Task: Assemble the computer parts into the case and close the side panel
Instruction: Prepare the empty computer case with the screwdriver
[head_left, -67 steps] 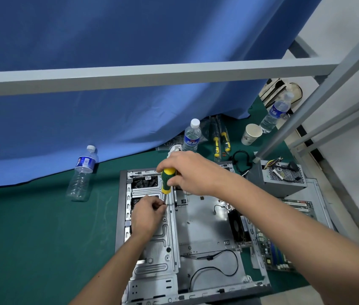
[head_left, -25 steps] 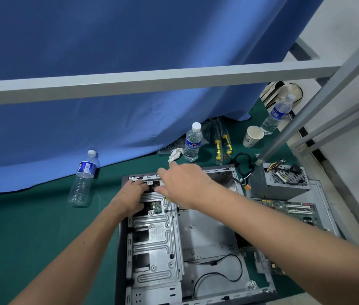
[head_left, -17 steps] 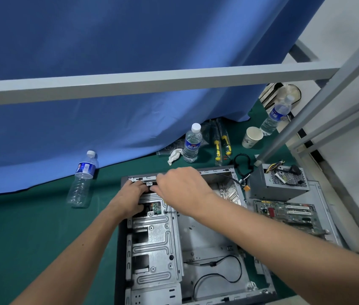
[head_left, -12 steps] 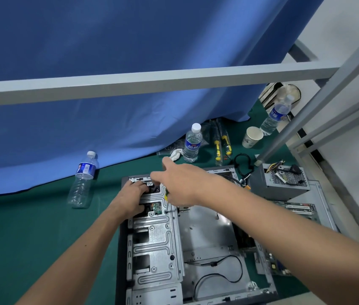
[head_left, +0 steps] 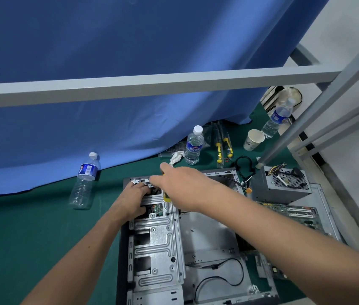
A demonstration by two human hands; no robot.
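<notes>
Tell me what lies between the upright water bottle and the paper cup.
In the head view, two yellow-handled screwdrivers lie on the green mat between the upright water bottle and the paper cup.

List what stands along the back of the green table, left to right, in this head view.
Lying bottle → crumpled white rag → upright bottle → yellow-handled tools → paper cup → far-right bottle.

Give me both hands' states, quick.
Left hand: fingers curled on the drive cage top, grip itself hidden.
Right hand: holds the screwdriver, tip on the cage.
</notes>
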